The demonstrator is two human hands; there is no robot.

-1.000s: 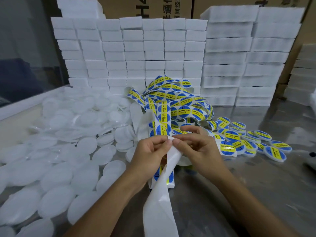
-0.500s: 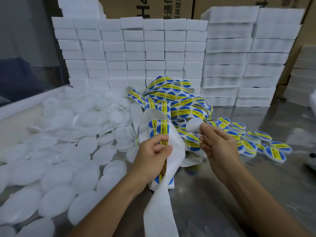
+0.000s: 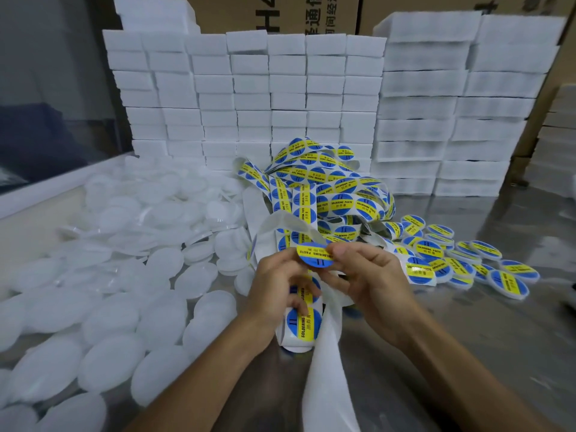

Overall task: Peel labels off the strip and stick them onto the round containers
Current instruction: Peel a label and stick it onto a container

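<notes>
Head view shows both hands meeting at the centre of the frame, over a metal table (image 3: 467,353). Between them is one round blue and yellow label (image 3: 316,256) reading "SOLDERING PASTE". The left hand (image 3: 280,294) touches its left edge with the fingertips, and the right hand (image 3: 371,285) pinches its right edge between thumb and forefinger. So the fingers of both hands are closed on this label. The left hand also seems to keep the label strip (image 3: 304,322) against the palm, with more labels on it, but how exactly it grips is partly hidden. The empty white backing (image 3: 327,385) hangs down to the bottom of the frame.

The yellow band of the label runs left to right, from one hand to the other, and the printed face looks at the camera. The sticky side is therefore turned away, down to the table.

No container is under the label now. The blank white round containers (image 3: 103,316) lie in a big heap at the left of the frame, nearer to the left hand. The labelled containers (image 3: 461,263) lie at the right, just beside the right hand. The loose pile of label strip (image 3: 327,182) is behind the hands, in front of stacked white foam blocks (image 3: 280,98).

Probably the next move needs a blank container from the left side, so one hand must let the label go.
</notes>
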